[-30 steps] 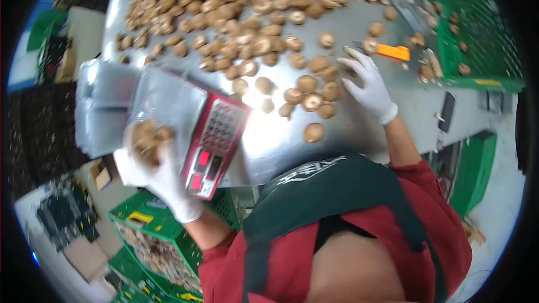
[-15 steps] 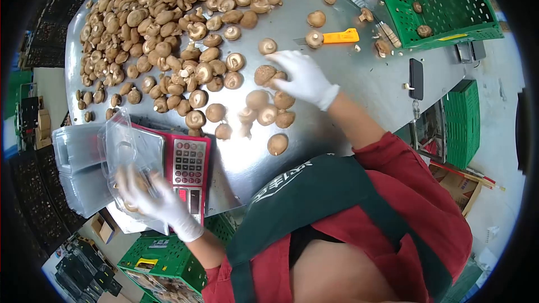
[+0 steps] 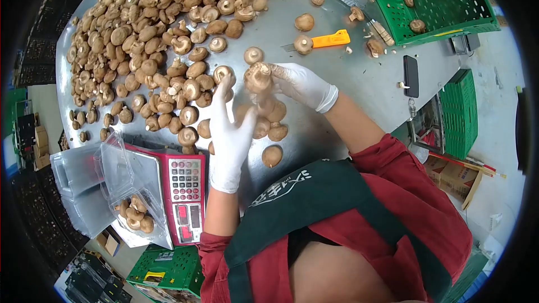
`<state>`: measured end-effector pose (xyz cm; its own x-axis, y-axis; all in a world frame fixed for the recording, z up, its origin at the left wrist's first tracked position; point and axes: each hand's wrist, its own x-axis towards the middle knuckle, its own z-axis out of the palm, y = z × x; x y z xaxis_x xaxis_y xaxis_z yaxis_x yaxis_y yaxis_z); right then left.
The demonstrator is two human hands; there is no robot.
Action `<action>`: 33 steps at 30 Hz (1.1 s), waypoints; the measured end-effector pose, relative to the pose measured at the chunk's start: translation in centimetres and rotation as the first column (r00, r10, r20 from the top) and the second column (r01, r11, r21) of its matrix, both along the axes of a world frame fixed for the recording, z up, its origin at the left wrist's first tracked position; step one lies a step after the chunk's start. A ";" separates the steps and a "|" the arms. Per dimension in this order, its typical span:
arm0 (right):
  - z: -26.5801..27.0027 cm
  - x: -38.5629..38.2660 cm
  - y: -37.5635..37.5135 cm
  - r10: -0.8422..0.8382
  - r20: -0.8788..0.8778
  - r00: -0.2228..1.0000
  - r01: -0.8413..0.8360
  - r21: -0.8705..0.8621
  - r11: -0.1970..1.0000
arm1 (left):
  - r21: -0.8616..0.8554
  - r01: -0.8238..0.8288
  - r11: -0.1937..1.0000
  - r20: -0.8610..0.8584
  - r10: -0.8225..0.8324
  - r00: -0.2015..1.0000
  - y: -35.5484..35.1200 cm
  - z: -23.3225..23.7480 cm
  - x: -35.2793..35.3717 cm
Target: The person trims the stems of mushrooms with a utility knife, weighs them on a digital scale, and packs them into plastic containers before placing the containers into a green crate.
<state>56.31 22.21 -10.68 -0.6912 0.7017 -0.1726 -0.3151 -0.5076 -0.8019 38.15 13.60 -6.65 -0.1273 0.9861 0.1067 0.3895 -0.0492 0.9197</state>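
My right hand [image 3: 300, 84], in a white glove, grips a shiitake mushroom [image 3: 258, 78] above the steel table. My left hand [image 3: 230, 134], also gloved, is just left of it with thumb and fingers apart; nothing shows clearly in its grasp. Its fingertips are near another mushroom [image 3: 223, 74] at the edge of the pile. Below the hands are several loose mushrooms, partly hidden, and a single mushroom [image 3: 272, 156] lies nearer me. An open clear plastic clamshell box [image 3: 115, 177] with several mushrooms [image 3: 135, 215] in it sits on the red scale [image 3: 185, 191].
A large heap of shiitake [image 3: 140, 39] covers the table's far left. Beyond my right hand lie a yellow-handled knife [image 3: 331, 39], a phone [image 3: 411, 76] and a green crate [image 3: 443, 0] holding several mushrooms. Stacked clear boxes [image 3: 76, 185] stand left of the scale.
My left hand has moved from the clamshell on the scale to the mushrooms in the middle, uncovering those in the box. My right hand has lifted a mushroom and shifted slightly left.
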 end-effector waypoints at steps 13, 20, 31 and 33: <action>1.7 7.6 -0.8 -0.314 0.561 0.766 0.068 0.416 0.907 | -0.068 -0.099 0.993 -0.109 0.091 0.990 0.3 -0.4 -4.2; 3.9 20.2 -8.3 0.247 0.736 0.631 -0.280 -0.080 0.957 | -0.224 -0.054 0.973 -0.282 -0.011 0.959 -3.2 -2.0 -3.2; 2.5 14.4 -7.9 -0.475 0.801 0.363 -0.473 0.598 0.647 | -0.131 0.033 0.991 -0.354 -0.078 0.932 -3.9 -3.8 -2.7; 1.3 9.5 -7.2 -0.499 0.731 0.466 -0.425 0.679 0.598 | -0.097 0.027 0.995 -0.319 -0.057 0.946 -4.6 -3.3 -2.5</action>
<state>65.78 15.05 -9.42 -0.4860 0.8730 -0.0398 0.6914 0.3563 -0.6285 35.69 9.00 -10.00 -0.0594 0.9972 0.0457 0.6641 0.0053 0.7476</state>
